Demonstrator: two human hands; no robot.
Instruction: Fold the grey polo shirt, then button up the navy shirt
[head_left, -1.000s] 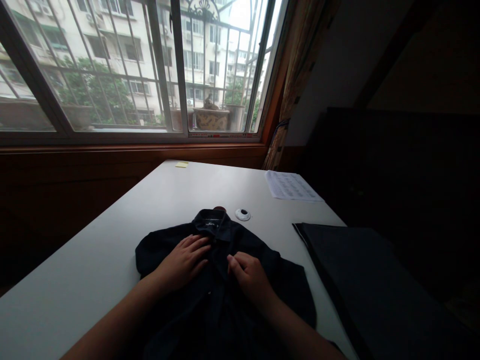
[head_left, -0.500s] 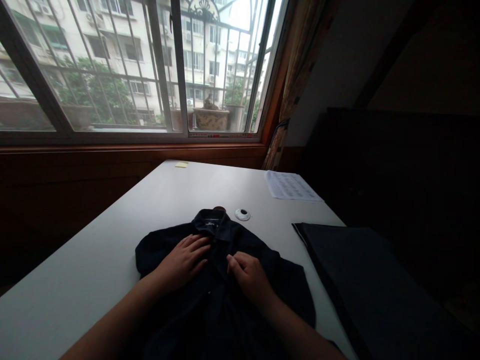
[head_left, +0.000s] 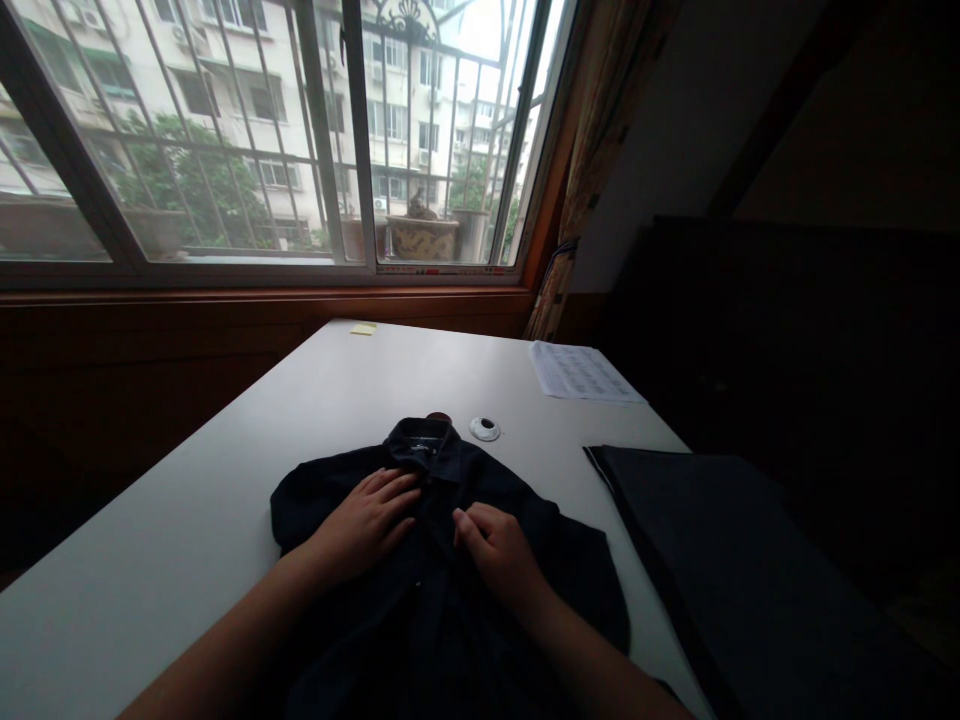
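Note:
A dark navy shirt [head_left: 420, 630] lies front up, its collar [head_left: 426, 440] pointing away from me and its short sleeves spread to both sides. Flat on the chest just below the collar rests my left hand [head_left: 371, 520], fingers stretched out. To the right of the front opening, my right hand [head_left: 496, 550] is closed, thumb against the curled forefinger. Whatever is between those fingers, if anything, is too small or hidden to make out. Beyond the collar sits a small round white object [head_left: 485, 430] with a dark centre, beside a dark reddish round thing [head_left: 439, 417] partly covered by the collar.
The white table [head_left: 187, 520] carries a folded dark cloth [head_left: 720, 540] on the right, printed paper sheets [head_left: 585, 372] at the far right and a yellow sticky note [head_left: 364, 329] at the far edge. A barred window [head_left: 247, 130] and a curtain [head_left: 559, 270] are behind.

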